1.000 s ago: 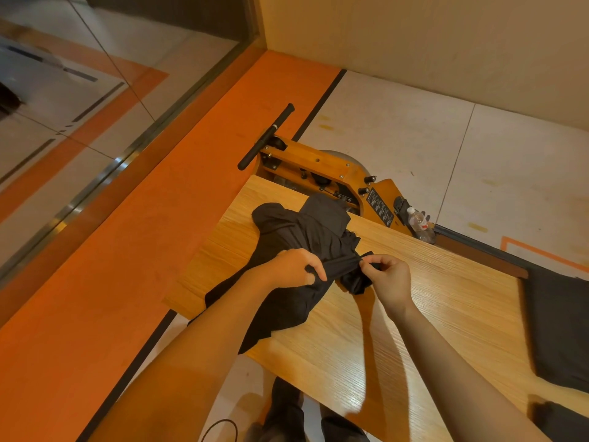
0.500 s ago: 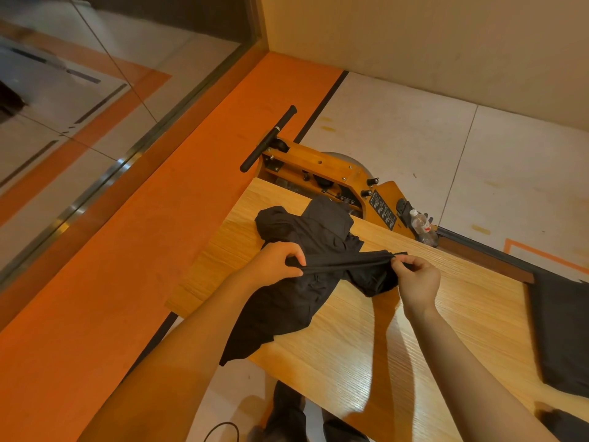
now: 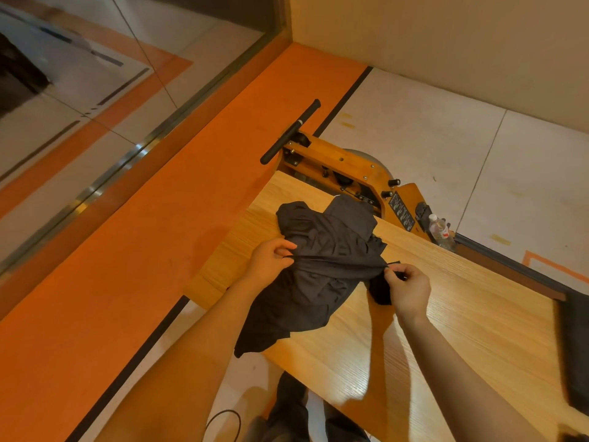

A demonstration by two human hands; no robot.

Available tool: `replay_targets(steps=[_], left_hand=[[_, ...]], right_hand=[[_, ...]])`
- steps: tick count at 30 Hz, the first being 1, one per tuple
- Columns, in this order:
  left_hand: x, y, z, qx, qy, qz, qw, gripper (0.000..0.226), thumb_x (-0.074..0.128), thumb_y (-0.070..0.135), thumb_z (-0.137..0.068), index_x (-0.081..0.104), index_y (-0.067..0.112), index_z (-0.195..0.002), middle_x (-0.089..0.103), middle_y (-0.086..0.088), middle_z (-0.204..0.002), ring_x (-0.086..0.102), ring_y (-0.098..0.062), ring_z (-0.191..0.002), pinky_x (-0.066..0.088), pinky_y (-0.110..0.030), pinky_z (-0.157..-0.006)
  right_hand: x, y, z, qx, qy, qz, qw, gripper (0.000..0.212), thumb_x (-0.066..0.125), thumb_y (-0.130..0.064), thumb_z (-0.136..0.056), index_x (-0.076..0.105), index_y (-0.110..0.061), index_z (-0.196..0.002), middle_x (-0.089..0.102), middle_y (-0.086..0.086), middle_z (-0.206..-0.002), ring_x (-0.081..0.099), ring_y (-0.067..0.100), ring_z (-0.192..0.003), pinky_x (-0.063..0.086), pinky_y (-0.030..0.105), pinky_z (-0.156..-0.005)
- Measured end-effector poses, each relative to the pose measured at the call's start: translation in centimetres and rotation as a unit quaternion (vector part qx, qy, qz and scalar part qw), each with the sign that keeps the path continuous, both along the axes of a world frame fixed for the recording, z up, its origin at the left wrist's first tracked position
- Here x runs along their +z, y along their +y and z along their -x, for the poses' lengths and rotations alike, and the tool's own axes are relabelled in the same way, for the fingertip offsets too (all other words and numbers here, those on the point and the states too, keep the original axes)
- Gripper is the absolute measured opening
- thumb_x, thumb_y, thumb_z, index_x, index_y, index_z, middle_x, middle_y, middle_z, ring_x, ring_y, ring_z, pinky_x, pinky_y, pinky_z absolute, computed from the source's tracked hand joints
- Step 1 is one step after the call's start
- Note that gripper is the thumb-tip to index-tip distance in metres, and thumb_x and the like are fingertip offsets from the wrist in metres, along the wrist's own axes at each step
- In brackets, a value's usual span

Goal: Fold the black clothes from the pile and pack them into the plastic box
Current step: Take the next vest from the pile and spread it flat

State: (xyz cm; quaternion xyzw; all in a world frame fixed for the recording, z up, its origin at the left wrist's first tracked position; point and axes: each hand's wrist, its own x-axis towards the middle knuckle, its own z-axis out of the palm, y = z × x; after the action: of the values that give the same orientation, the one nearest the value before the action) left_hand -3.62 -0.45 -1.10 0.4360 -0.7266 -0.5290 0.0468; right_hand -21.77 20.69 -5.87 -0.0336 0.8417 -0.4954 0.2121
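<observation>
A crumpled black garment (image 3: 322, 266) lies on the left end of the wooden table (image 3: 462, 314), its lower part hanging over the near edge. My left hand (image 3: 271, 260) pinches one end of a stretched band of the fabric. At the other end my right hand (image 3: 406, 290) pinches the same band, which is pulled taut between the two hands just above the heap. The plastic box is out of view.
More black cloth (image 3: 573, 349) lies at the table's right edge. Behind the table stands an orange wooden machine (image 3: 344, 169) with a black handle (image 3: 290, 132), and a plastic bottle (image 3: 439, 229) sits beside it. Orange floor runs along the left.
My hands have drawn apart: the left moved left and the right moved right, stretching the pinched band of fabric taut across the heap. The band now lies wider than half a second ago.
</observation>
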Motion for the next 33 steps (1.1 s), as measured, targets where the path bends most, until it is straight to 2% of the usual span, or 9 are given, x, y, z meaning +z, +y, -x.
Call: replay_targets(steps=[3,10,15,17,19,22,25,29,33], left_hand=[[-0.3,-0.1,-0.3,0.020,-0.005,0.001,1.000,0.023,0.066,0.003,-0.086,0.066,0.009,-0.108,0.061,0.000,-0.090,0.057,-0.011,-0.084,0.044,-0.010,-0.068],[-0.7,-1.0,-0.1,-0.012,-0.047,0.068,0.997,0.006,0.066,0.017,-0.089,0.066,0.013,-0.094,0.063,-0.001,-0.090,0.057,-0.014,-0.083,0.045,-0.025,-0.073],[-0.5,-2.2,0.9,-0.026,-0.038,0.076,0.996,0.002,0.064,0.017,-0.090,0.065,0.015,-0.091,0.065,-0.003,-0.093,0.059,-0.015,-0.087,0.046,-0.025,-0.074],[-0.6,-2.6,1.1,-0.027,-0.040,0.074,0.996,0.004,0.064,0.017,-0.090,0.066,0.014,-0.092,0.066,-0.004,-0.096,0.060,-0.016,-0.089,0.047,-0.024,-0.074],[-0.9,-2.8,1.2,-0.024,-0.043,0.062,0.997,0.008,0.064,0.019,-0.090,0.066,0.014,-0.097,0.065,-0.004,-0.095,0.061,-0.018,-0.092,0.046,-0.022,-0.074],[-1.2,-2.5,0.6,0.016,-0.016,-0.013,1.000,0.024,0.068,0.019,-0.088,0.058,0.016,-0.109,0.062,-0.003,-0.093,0.061,-0.018,-0.094,0.043,-0.019,-0.071],[-1.1,-1.6,-0.6,0.055,0.012,-0.082,0.995,0.042,0.073,0.020,-0.083,0.048,0.017,-0.116,0.062,-0.002,-0.101,0.060,-0.015,-0.096,0.044,-0.020,-0.072],[-1.4,-0.3,-3.2,0.093,0.049,-0.102,0.989,0.041,0.073,0.024,-0.084,0.046,0.017,-0.114,0.061,0.000,-0.103,0.061,-0.008,-0.091,0.045,-0.017,-0.072],[-1.7,1.1,-5.1,0.102,0.072,-0.042,0.991,0.021,0.067,0.023,-0.088,0.053,0.013,-0.100,0.057,0.004,-0.087,0.059,-0.013,-0.086,0.046,-0.021,-0.075]], right_hand=[[-0.1,0.4,0.4,-0.007,-0.007,-0.016,1.000,0.008,0.067,-0.009,-0.088,0.072,-0.006,-0.093,0.070,0.007,-0.093,0.063,0.025,-0.093,0.054,0.049,-0.088],[0.8,-0.3,0.2,0.002,0.008,-0.008,1.000,0.007,0.066,-0.008,-0.090,0.072,-0.008,-0.093,0.067,0.002,-0.091,0.061,0.023,-0.094,0.054,0.047,-0.089],[2.1,-2.3,-0.5,0.054,0.057,0.007,0.997,0.006,0.066,-0.010,-0.090,0.072,-0.009,-0.091,0.065,-0.007,-0.085,0.059,0.013,-0.085,0.050,0.035,-0.082],[2.3,-3.4,-1.0,0.074,0.069,0.012,0.995,0.005,0.066,-0.010,-0.090,0.071,-0.011,-0.089,0.065,-0.008,-0.084,0.060,0.010,-0.083,0.050,0.034,-0.080],[2.2,-4.5,-1.7,0.101,0.081,0.016,0.991,0.005,0.067,-0.012,-0.090,0.071,-0.015,-0.089,0.067,-0.005,-0.087,0.062,0.015,-0.087,0.050,0.033,-0.079],[1.9,-5.8,-3.2,0.139,0.103,0.001,0.985,0.011,0.067,-0.019,-0.091,0.071,-0.014,-0.100,0.067,-0.002,-0.101,0.059,0.012,-0.096,0.046,0.028,-0.087],[1.9,-6.4,-5.1,0.184,0.115,-0.007,0.976,0.019,0.067,-0.019,-0.091,0.069,-0.010,-0.109,0.062,0.000,-0.108,0.053,0.008,-0.101,0.038,0.021,-0.091],[0.8,-6.4,-7.1,0.252,0.121,-0.050,0.959,0.026,0.068,-0.021,-0.091,0.068,-0.009,-0.114,0.062,0.007,-0.119,0.054,0.020,-0.114,0.040,0.030,-0.101],[0.6,-6.8,-7.5,0.262,0.124,-0.075,0.954,0.031,0.068,-0.023,-0.091,0.068,-0.009,-0.118,0.061,0.009,-0.124,0.053,0.024,-0.120,0.039,0.036,-0.106]])
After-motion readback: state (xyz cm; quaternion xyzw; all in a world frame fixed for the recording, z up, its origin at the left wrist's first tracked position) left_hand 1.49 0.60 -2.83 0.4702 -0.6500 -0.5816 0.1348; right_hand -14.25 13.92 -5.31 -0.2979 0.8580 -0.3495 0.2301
